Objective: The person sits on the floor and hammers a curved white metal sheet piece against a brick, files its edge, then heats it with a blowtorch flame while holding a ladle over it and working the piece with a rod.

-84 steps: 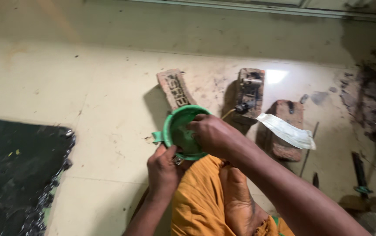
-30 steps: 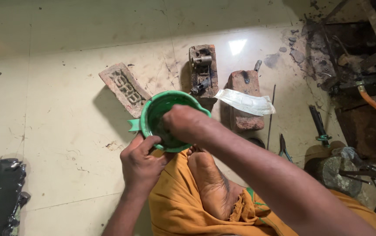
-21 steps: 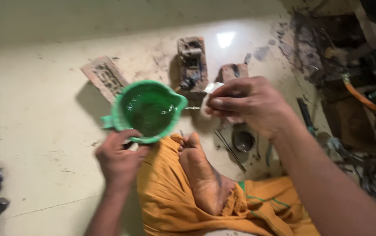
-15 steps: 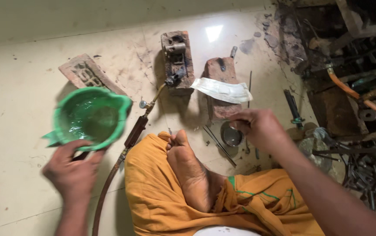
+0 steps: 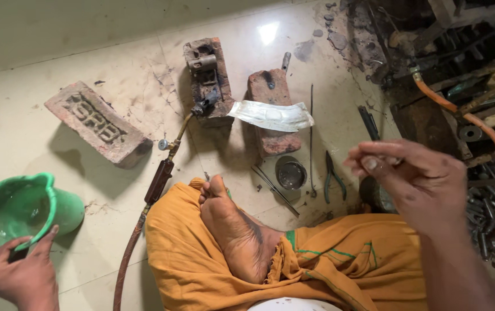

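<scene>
Left hand (image 5: 20, 279) grips the green mug (image 5: 20, 208) by its handle, left of the bare foot (image 5: 233, 227); right hand (image 5: 414, 184) is raised right of the foot, fingertips pinched, contents unclear.

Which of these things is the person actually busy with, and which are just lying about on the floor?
In hand: green jug, gripped by the left hand; right hand, fingertips pinched.

Lying about: three bricks, torch and hose, pliers, small round tin.

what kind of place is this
Probably a small floor-level metalwork or repair workshop: a gas torch on a hose lies by scorched bricks, pliers rest on the stained floor, and metal scrap is piled at the right.
</scene>
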